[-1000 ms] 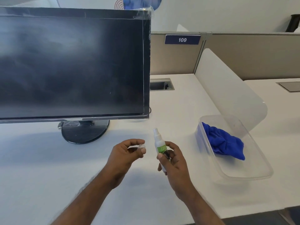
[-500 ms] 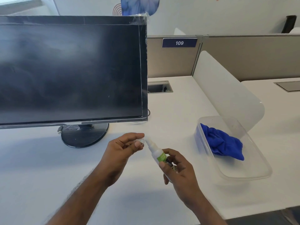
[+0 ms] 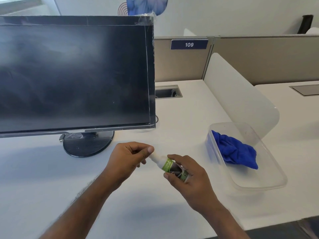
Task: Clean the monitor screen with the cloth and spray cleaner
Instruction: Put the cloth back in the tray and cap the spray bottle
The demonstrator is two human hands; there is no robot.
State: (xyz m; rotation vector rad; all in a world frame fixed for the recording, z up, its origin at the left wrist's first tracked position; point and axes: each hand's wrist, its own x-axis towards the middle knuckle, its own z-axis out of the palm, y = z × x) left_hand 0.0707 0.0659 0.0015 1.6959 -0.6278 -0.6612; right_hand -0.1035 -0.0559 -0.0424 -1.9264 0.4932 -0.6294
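Far left and filling the upper half: a dark monitor (image 3: 74,73), screen hazy with pale smears, plastic film wrinkled along its right bezel, standing on a round black base (image 3: 88,144) on the white desk (image 3: 51,187). Just right of the monitor's edge, set into the desk: a rectangular cable cutout (image 3: 168,91). Behind it, on the beige partition, a blue plate (image 3: 189,44) marked 109.

Low in the middle, above the desk: left hand (image 3: 128,159), fingers curled and pinched on the white nozzle end of the spray cleaner (image 3: 172,167); whether a cap sits under those fingertips, hard to tell, since thumb and forefinger cover it. Bottle tilted, nozzle up toward the left, green-and-dark label facing up. Right hand (image 3: 191,180) wrapped around the bottle's lower body, thumb underneath, fingers over the label. Both hands closed on the same bottle, nearly touching each other, well in front of the monitor base.

Further right: a clear plastic container (image 3: 269,180), lidless, resting on the desk beside a frosted curved divider (image 3: 241,100). Inside, bunched against its far left corner, the blue cloth (image 3: 234,150), crumpled, untouched by either hand; the nearer half of the container bare. Far right, on the neighbouring desk, a second closed cutout (image 3: 306,90).
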